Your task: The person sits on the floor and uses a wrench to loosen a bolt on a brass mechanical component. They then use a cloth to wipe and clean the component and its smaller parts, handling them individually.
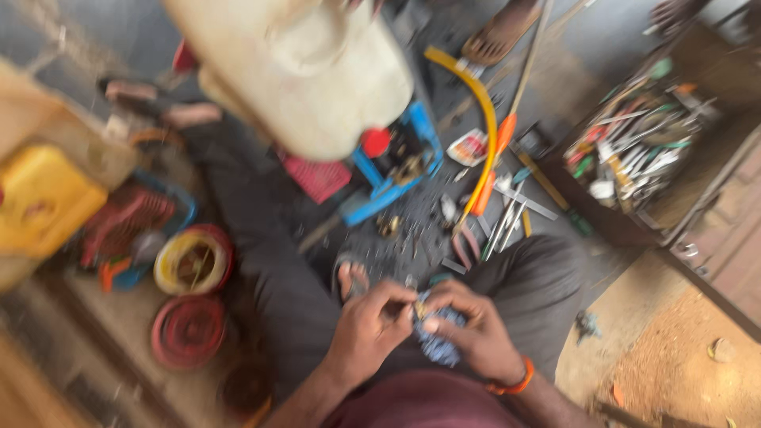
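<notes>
Head view, looking down at a seated person; frame heavily motion-blurred. Left hand comes in from lower centre, wrist bent, fingers curled inward w/ thumb and forefinger pinched at a small brass-coloured part, too blurred to identify. Right hand comes in from lower right, orange wristband at the wrist, fingers wrapped around a blue-and-white cloth bunched in the palm. Both hands meet over the lap, touching or nearly so at the small part; left grip is clamped on it, right grip clamped on the cloth. Dark trouser legs spread left and right; a bare foot in a sandal shows just above the hands. Floor ahead is crowded: blue tool body w/ a red cap, scattered metal bits and hand tools, a curved yellow hose running top centre to mid-frame. Large cream plastic tank looms at top, near the camera. Left side: yellow container, red mesh part, yellow wire coil, red disc, all packed close together. Right: open tray of mixed tools along a dark edge; bare sandy ground at lower right gives the only open room. Another person's sandalled foot at top.
</notes>
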